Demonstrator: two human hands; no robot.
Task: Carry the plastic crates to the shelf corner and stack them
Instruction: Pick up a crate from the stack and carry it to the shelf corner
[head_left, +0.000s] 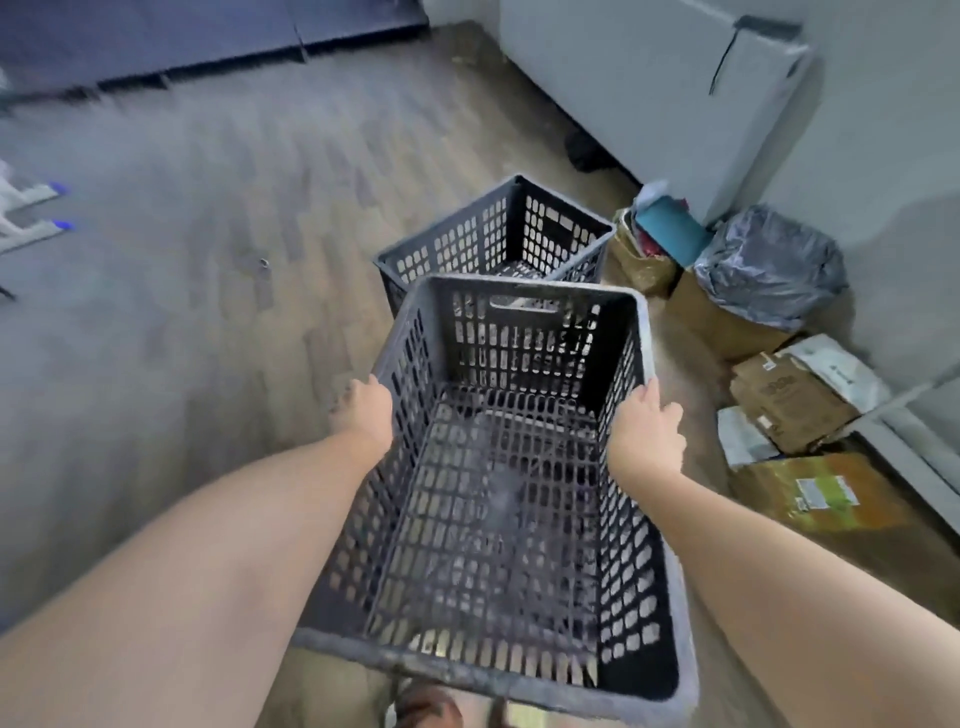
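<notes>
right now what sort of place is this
Probably a storeroom: brown cardboard boxes and a grey plastic bin bag line the wall, beside a dark perforated plastic crate on the floor.

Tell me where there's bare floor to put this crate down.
Bare floor stretches left of the held crate and the standing crate, up to the dark panels. Right of it is crowded: bags and boxes along the wall.
</notes>
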